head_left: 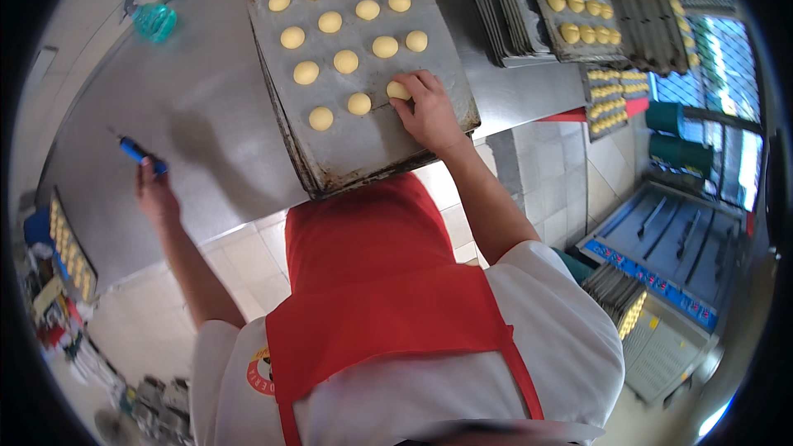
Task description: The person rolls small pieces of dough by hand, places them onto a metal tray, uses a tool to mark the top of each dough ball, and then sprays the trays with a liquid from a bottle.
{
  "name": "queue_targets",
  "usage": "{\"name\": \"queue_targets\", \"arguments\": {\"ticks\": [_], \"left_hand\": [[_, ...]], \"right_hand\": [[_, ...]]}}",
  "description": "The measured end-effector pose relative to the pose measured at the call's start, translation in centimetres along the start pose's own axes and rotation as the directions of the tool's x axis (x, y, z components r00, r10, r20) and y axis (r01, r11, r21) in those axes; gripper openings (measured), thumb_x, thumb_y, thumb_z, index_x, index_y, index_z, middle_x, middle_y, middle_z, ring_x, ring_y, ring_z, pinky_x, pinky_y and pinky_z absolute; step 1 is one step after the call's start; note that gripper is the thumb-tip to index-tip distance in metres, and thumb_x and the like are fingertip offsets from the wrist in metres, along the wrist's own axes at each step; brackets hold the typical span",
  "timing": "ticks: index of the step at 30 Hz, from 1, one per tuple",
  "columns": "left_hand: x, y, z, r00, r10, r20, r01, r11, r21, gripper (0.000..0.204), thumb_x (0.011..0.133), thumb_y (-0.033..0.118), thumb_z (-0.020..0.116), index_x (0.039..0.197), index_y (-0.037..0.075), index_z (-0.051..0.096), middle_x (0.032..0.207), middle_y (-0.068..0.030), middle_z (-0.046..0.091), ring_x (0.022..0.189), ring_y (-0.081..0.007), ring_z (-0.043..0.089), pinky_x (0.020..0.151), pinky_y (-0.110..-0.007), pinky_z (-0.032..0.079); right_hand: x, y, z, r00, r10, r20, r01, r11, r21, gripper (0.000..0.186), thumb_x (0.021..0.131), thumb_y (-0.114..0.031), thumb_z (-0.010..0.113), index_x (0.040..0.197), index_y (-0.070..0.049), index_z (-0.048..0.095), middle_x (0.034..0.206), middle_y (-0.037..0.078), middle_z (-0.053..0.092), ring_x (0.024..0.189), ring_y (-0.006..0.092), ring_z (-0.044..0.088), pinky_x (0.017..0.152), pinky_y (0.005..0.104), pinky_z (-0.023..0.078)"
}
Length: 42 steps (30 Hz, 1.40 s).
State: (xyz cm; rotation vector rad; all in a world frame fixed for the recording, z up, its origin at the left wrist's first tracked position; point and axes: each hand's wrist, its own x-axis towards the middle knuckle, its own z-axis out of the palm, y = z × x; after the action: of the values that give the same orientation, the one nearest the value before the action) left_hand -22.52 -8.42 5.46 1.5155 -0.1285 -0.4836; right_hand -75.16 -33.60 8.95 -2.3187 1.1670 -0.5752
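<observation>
A grey metal baking tray [429, 149] lies on the steel counter in front of me, with several round yellow dough balls in rows. My right hand [428, 111] rests on the tray and its fingers close on one dough ball [398, 91] at the end of a row. Out to the left, my left hand [155, 195] is off the tray and grips a blue pen-like tool [136, 151] above the counter. A red apron over a white shirt fills the lower middle.
A teal spray bottle [154, 20] lies at the counter's far left. Stacked trays [504, 8] and a tray of dough balls [570, 4] sit to the right. A further filled tray [611, 99] and a blue-fronted machine [661, 272] stand lower right.
</observation>
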Motion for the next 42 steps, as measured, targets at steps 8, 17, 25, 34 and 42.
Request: {"name": "queue_targets", "arguments": {"ticks": [8,17,25,34,42], "left_hand": [[-31.9,0.8,25.9,0.907,-0.111,0.406,0.123,0.992,-0.003,0.047,0.106,0.010,0.067,0.149,-0.001,0.053,0.130,-0.0089,0.068,0.117,-0.0177,0.065,0.102,-0.034,0.053],[-28.0,1.8,25.1,0.854,0.357,0.379,-0.519,0.630,0.578,0.045,0.099,0.020,0.075,0.137,0.000,0.065,0.135,-0.0215,0.062,0.126,-0.0397,0.062,0.107,-0.047,0.051],[-21.2,-3.1,18.0,0.927,0.065,0.370,-0.326,0.628,0.707,0.044,0.110,0.026,0.056,0.139,-0.006,0.065,0.140,-0.0280,0.066,0.129,-0.0438,0.064,0.110,-0.049,0.050],[-17.6,-1.2,13.5,0.853,-0.018,0.521,-0.415,0.582,0.699,0.032,0.101,0.020,0.069,0.124,-0.002,0.075,0.122,-0.0251,0.075,0.114,-0.0434,0.071,0.099,-0.050,0.056],[-9.7,3.8,23.3,0.711,0.328,0.622,-0.672,0.577,0.464,0.058,0.094,0.022,0.079,0.146,0.003,0.060,0.140,-0.0218,0.065,0.129,-0.0414,0.063,0.107,-0.049,0.052]], "right_hand": [[2.6,-6.6,-7.9,0.877,-0.071,0.475,-0.380,0.504,0.776,0.055,0.100,-0.032,0.078,0.145,-0.004,0.061,0.150,0.019,0.055,0.133,0.0325,0.058,0.109,0.0442,0.050],[5.2,7.6,-10.3,0.969,0.235,0.074,-0.242,0.965,0.105,0.034,0.106,-0.031,0.069,0.118,0.001,0.067,0.097,0.010,0.076,0.085,0.0177,0.070,0.076,0.0356,0.057],[-0.7,2.0,-8.6,0.846,0.456,0.277,-0.488,0.871,0.054,0.041,0.105,-0.033,0.064,0.125,0.003,0.059,0.095,0.027,0.073,0.090,0.0426,0.074,0.082,0.0493,0.056],[-4.8,-0.6,-9.9,0.862,0.399,0.312,-0.440,0.895,0.071,0.037,0.106,-0.032,0.066,0.122,0.001,0.063,0.091,0.020,0.072,0.085,0.0359,0.073,0.080,0.0452,0.056],[14.1,-3.5,-8.7,0.970,-0.056,0.238,0.037,0.996,0.082,0.043,0.106,-0.037,0.066,0.134,-0.006,0.054,0.106,0.022,0.071,0.095,0.0421,0.071,0.080,0.0490,0.055]]}}
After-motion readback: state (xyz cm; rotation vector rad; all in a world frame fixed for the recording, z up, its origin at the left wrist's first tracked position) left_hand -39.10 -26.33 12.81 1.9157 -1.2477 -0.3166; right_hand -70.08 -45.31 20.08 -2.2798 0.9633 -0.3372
